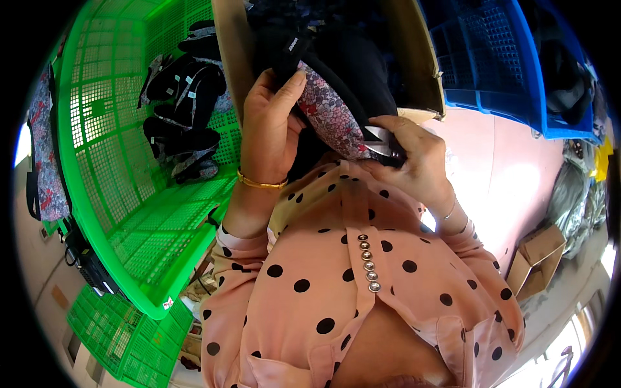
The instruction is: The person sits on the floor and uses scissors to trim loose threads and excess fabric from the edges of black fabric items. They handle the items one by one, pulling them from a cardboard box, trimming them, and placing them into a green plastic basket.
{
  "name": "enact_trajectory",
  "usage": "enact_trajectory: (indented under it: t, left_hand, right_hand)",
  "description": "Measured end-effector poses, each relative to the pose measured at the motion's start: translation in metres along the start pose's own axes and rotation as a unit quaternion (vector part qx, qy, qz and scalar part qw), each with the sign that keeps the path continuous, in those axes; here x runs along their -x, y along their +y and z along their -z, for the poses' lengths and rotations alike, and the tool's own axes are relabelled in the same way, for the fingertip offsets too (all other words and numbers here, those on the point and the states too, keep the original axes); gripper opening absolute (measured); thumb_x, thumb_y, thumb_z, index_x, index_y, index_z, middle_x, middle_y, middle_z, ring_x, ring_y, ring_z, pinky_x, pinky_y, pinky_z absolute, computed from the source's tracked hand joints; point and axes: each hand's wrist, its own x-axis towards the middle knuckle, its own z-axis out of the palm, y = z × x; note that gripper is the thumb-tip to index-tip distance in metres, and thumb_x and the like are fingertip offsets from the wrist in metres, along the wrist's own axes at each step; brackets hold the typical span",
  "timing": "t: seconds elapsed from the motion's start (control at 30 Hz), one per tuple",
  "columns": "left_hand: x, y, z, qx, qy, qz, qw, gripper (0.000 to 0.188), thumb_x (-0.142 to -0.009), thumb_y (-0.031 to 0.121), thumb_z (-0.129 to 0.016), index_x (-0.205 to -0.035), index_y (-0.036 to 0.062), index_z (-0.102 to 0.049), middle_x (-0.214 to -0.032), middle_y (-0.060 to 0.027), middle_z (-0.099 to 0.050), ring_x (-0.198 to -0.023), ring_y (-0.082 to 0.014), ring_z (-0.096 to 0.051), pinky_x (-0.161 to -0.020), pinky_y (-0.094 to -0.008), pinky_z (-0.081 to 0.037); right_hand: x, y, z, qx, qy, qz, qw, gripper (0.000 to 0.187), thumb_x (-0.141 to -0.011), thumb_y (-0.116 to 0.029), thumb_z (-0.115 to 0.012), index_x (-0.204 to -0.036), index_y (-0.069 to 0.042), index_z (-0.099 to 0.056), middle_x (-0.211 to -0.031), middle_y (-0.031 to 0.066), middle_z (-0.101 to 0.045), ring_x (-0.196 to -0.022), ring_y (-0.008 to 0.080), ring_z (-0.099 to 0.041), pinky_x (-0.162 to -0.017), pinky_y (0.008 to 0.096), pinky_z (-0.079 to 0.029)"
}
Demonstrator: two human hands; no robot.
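My left hand [272,123] pinches a padded fabric piece [330,113] near its black end, thumb on top. One face of the piece carries a small red, grey and purple flower print, and black fabric runs alongside it. A black tab [289,50] with pale lettering lies just beyond my left fingertips. At the near end of the flowered strip, my right hand [417,155] is closed around a small silver and black tool [383,141] that looks like thread snips. The tool touches or nearly touches the fabric; its tips are hard to make out.
An open cardboard box [414,58] with dark contents stands in front. A large green basket [129,194] on the left holds several black and flowered pieces [194,97]. A blue crate [479,58] stands far right; a smaller carton [540,262] and clear plastic bags [572,200] lie nearer.
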Motion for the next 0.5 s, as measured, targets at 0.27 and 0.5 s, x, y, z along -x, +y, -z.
enact_trajectory:
  t: [0.27,0.5]
  left_hand:
    - [0.014,-0.028,0.010,-0.376,-0.175,-0.101,0.904,0.048,-0.074,0.028,-0.083,-0.099,-0.0010,-0.055,-0.091,-0.0116,-0.061,-0.090,-0.0170,-0.058,-0.081,-0.0318,-0.047]
    - [0.033,-0.068,0.010,-0.671,-0.132,-0.354,0.638,0.070,-0.054,0.043,-0.085,-0.098,-0.0022,-0.055,-0.099,-0.0179,-0.060,-0.102,-0.0382,-0.050,-0.094,-0.0516,-0.034]
  right_hand:
    - [0.008,0.021,-0.017,-0.203,0.046,-0.204,0.957,0.024,-0.079,-0.008,-0.068,-0.099,0.003,-0.063,-0.073,0.0089,-0.065,-0.065,0.0094,-0.059,-0.062,0.0232,-0.048]
    - [0.016,0.029,-0.050,-0.323,0.068,-0.252,0.910,0.014,-0.083,-0.005,-0.064,-0.094,0.003,-0.062,-0.068,-0.0008,-0.056,-0.064,0.0037,-0.048,-0.059,0.0215,-0.044]
